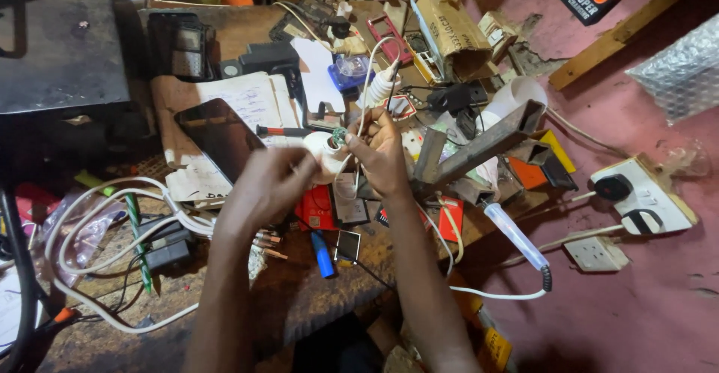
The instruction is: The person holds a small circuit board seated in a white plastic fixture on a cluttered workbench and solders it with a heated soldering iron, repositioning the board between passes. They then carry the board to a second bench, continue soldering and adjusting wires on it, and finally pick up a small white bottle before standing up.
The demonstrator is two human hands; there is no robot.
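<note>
Over a cluttered wooden workbench (299,298), the left hand (269,186) grips a white bulb housing (323,150) while the right hand (382,156) pinches its thin wire (365,103).

White bulb holder (323,150), blue marker (323,256), red card (314,210), orange-yellow pads (541,165), maroon floor (636,305)
</note>
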